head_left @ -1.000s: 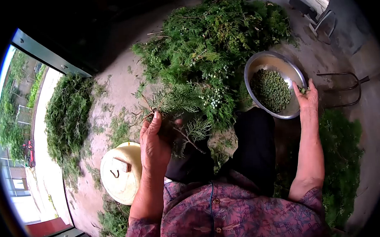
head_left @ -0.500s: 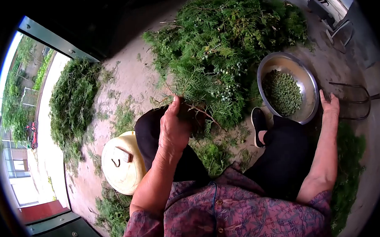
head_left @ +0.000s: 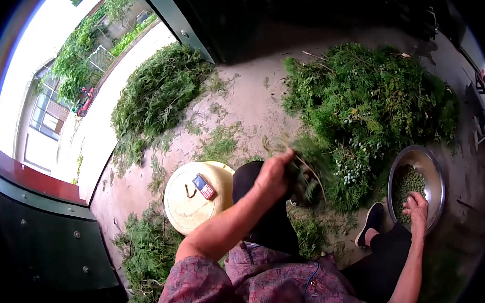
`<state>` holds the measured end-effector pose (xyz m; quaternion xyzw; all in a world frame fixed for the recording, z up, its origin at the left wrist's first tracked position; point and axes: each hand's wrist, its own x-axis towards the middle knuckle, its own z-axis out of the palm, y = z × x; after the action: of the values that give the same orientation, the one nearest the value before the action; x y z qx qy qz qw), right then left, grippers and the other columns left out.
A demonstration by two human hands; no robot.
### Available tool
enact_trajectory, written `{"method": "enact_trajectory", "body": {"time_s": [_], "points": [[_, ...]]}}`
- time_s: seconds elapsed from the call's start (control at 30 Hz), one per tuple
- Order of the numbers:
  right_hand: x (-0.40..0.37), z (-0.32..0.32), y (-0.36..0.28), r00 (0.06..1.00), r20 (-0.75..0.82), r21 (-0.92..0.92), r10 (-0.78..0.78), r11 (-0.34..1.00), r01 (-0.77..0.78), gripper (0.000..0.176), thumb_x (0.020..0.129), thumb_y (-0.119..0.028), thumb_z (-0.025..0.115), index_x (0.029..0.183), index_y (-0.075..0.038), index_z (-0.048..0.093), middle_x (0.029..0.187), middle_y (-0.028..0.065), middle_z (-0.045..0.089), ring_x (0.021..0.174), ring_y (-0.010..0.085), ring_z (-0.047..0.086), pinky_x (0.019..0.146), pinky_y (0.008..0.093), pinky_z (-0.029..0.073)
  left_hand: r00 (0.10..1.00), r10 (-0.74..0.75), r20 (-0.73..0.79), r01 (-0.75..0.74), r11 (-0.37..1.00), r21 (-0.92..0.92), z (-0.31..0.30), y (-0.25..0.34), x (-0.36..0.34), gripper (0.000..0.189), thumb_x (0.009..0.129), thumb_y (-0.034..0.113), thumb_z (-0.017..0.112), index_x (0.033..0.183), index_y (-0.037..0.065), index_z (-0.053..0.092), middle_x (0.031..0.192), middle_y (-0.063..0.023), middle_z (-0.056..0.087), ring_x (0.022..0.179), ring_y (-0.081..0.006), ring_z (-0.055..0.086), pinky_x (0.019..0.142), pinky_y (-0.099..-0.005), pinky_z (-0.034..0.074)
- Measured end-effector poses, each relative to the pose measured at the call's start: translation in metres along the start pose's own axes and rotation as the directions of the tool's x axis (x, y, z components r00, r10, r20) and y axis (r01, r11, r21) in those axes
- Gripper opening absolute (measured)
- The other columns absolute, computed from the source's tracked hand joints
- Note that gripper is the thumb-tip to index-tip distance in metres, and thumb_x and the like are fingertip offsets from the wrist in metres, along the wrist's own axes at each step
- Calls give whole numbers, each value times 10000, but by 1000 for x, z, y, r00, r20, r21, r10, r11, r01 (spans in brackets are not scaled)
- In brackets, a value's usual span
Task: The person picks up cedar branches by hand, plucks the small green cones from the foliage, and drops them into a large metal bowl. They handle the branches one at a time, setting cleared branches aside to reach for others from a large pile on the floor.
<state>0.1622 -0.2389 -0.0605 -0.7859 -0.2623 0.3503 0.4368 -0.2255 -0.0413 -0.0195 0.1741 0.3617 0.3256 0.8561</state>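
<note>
My left hand [head_left: 274, 177] is closed round a leafy evergreen branch [head_left: 311, 167], held in front of my knee and partly blurred. The branch's thin brown stem sticks out past my fingers. Over the near right rim of a metal bowl [head_left: 443, 181], my right hand [head_left: 416, 209] has its fingers curled in; whatever they hold, if anything, is hidden. Small round green seed cones [head_left: 409, 185] cover the bottom of the bowl. A large heap of evergreen branches [head_left: 367, 102], with pale blue-green cones among the leaves, lies beyond my left hand.
A pale round tub [head_left: 183, 208] by my left knee bears a mobile phone [head_left: 204, 187] and a dark curved piece. Another pile of evergreen branches [head_left: 158, 90] lies by the doorway, and cut greenery [head_left: 149, 247] lies at lower left. My shoe [head_left: 371, 224] is beside the bowl.
My view has turned left, so the scene sits further right. My right hand has moved from outside the bowl to over it, its fingers curling in. The left hand still grips the branch.
</note>
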Motion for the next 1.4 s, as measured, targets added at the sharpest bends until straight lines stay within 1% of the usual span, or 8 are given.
{"method": "enact_trajectory", "body": {"time_s": [0.1, 0.17, 0.33, 0.43, 0.63, 0.83, 1.0, 1.4], "points": [[-7, 9, -22, 999, -53, -25, 6, 1000, -8, 269, 869, -111, 496, 1099, 19, 544, 960, 81, 581, 740, 130, 569, 585, 244, 481, 735, 657, -168, -674, 735, -71, -15, 178, -58, 435, 891, 429, 307, 1237, 166, 311, 1284, -57, 307, 1178, -236, 291, 991, -467, 190], [0, 23, -17, 998, -63, 53, 23, 998, -20, 265, 870, -115, 504, 1096, 16, 548, 947, 70, 582, 734, 130, 580, 604, 246, 477, 559, 773, -299, -814, 581, -22, -13, 212, -75, 571, 897, 552, 177, 1392, 267, 161, 1466, -23, 110, 1351, -238, 104, 1073, -546, 21], [20, 89, 8, 990, 103, 76, 93, 992, -101, 236, 855, -123, 514, 1036, 14, 580, 860, 57, 602, 683, 111, 589, 570, 238, 478, 695, 670, -262, -681, 730, 57, -25, 165, 1, 443, 916, 247, 454, 1277, 29, 321, 1316, -146, 400, 1212, -283, 399, 1013, -460, 322], [22, 133, 61, 945, 154, 23, 289, 955, -296, 232, 842, -141, 537, 1005, 19, 582, 811, 58, 601, 638, 124, 591, 522, 249, 479, 928, 243, -282, -249, 968, 16, 7, 46, 78, 390, 905, 208, 473, 1217, 5, 357, 1254, -155, 444, 1151, -294, 447, 933, -435, 397], [18, 157, 165, 791, 226, -127, 568, 822, -555, 285, 863, -143, 523, 1106, 5, 532, 877, 84, 586, 690, 160, 603, 553, 271, 503, 980, 76, -183, -33, 973, 226, 55, -20, 135, 206, 903, 193, 477, 981, 3, 481, 977, -156, 592, 912, -271, 579, 815, -377, 482], [-5, 136, 352, 567, 179, 355, 804, 485, -799, 239, 873, -118, 488, 1094, -30, 510, 870, 127, 569, 713, 267, 616, 585, 395, 530, 986, -10, 165, -21, 982, 186, 56, 1, 161, 242, 893, 131, 495, 1038, -63, 489, 1039, -178, 568, 916, -241, 566, 839, -329, 468], [-23, 160, 366, 408, 115, 520, 906, 295, -801, 218, 864, -134, 461, 1063, -47, 459, 893, 163, 554, 679, 379, 604, 557, 515, 510, 937, -122, 327, 47, 972, 228, 76, 15, 156, 279, 930, 141, 421, 1116, -63, 459, 1125, -185, 521, 967, -211, 539, 864, -320, 444], [-13, 213, 347, 515, -217, 346, 829, 559, -753, 93, 708, -57, 606, 750, 6, 553, 577, 102, 548, 400, 205, 549, 326, 317, 437, 996, 88, 34, -94, 919, 382, 102, -7, 158, 357, 929, 187, 438, 1210, -32, 413, 1109, -115, 530, 864, -144, 548, 753, -256, 441]]}}
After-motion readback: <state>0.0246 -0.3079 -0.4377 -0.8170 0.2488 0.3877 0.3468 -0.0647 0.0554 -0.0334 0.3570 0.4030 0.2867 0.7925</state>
